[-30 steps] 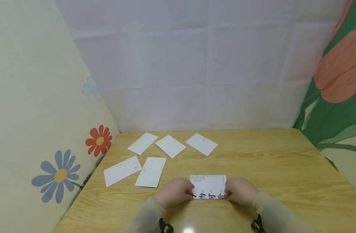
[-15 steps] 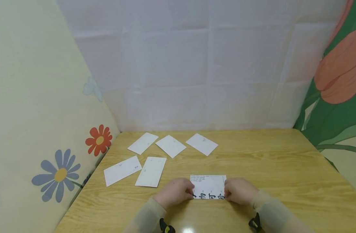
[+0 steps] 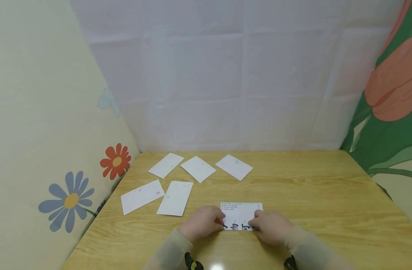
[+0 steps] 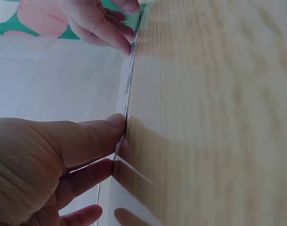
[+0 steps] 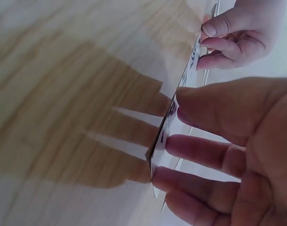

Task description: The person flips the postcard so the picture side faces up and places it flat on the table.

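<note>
A white printed card (image 3: 239, 215) with bold black Chinese characters and a few small text lines lies before me near the front of the table. My left hand (image 3: 201, 224) pinches its left edge between thumb and fingers. The fingers of my right hand (image 3: 272, 227) rest over the card's right part, covering some of the last character. In the right wrist view those fingers (image 5: 200, 148) reach out fairly straight onto the card (image 5: 168, 123), thumb at its near edge. The left wrist view has the left thumb (image 4: 99, 134) right at the card's edge.
Several white cards lie scattered at the left and back of the wooden table (image 3: 310, 180): one near-left card (image 3: 142, 197), one upright card (image 3: 175, 198), and a back row ending with a card (image 3: 234, 167). A white cloth (image 3: 199, 75) hangs behind the table.
My right hand has shifted left from the card's right edge onto its face, uncovering the upper right corner. The left hand and the other cards stay where they were.
</note>
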Demonstrator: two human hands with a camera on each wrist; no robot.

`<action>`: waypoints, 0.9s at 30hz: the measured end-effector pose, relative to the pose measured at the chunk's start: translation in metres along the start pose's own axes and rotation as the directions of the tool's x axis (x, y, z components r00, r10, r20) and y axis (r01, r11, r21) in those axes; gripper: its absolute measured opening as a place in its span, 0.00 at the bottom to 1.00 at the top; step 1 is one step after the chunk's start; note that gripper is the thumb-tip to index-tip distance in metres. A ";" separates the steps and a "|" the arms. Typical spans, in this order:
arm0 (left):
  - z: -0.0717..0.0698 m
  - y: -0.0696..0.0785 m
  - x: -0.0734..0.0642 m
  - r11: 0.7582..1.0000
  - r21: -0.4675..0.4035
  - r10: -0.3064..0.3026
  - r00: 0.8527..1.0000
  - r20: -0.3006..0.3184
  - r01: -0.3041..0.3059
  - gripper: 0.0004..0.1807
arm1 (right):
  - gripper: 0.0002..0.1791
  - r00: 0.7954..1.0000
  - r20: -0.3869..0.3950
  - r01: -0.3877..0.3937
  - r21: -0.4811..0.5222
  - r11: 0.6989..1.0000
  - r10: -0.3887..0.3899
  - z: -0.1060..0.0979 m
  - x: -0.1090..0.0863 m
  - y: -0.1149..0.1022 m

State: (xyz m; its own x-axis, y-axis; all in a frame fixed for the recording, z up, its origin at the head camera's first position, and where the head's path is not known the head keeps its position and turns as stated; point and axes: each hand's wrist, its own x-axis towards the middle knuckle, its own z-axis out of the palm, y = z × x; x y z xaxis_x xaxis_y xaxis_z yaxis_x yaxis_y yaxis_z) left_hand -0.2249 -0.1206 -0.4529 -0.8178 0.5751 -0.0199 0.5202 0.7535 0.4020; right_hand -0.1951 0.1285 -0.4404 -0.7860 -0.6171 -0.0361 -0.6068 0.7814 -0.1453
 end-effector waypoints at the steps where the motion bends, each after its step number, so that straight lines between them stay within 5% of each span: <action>1: 0.000 0.000 0.000 1.000 0.002 0.000 1.000 -0.003 0.000 0.02 | 0.14 1.000 -0.008 -0.002 -0.009 1.000 0.002 0.001 0.000 -0.001; 16: 0.001 0.002 0.000 0.996 0.052 0.072 0.997 0.005 -0.072 0.02 | 0.21 0.994 0.025 -0.105 -0.108 0.989 0.108 0.015 -0.005 -0.026; 27: 0.001 0.002 0.001 0.997 0.017 0.069 0.998 0.014 -0.069 0.06 | 0.21 0.987 0.046 -0.151 -0.052 0.987 0.153 0.011 -0.007 -0.023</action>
State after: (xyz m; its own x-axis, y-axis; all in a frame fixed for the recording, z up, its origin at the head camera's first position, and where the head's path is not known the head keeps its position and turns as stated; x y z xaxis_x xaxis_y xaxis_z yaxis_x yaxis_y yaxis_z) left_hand -0.2241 -0.1185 -0.4531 -0.7767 0.6299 -0.0051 0.5793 0.7174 0.3868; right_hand -0.1745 0.1136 -0.4481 -0.8635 -0.4937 -0.1032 -0.4867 0.8693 -0.0861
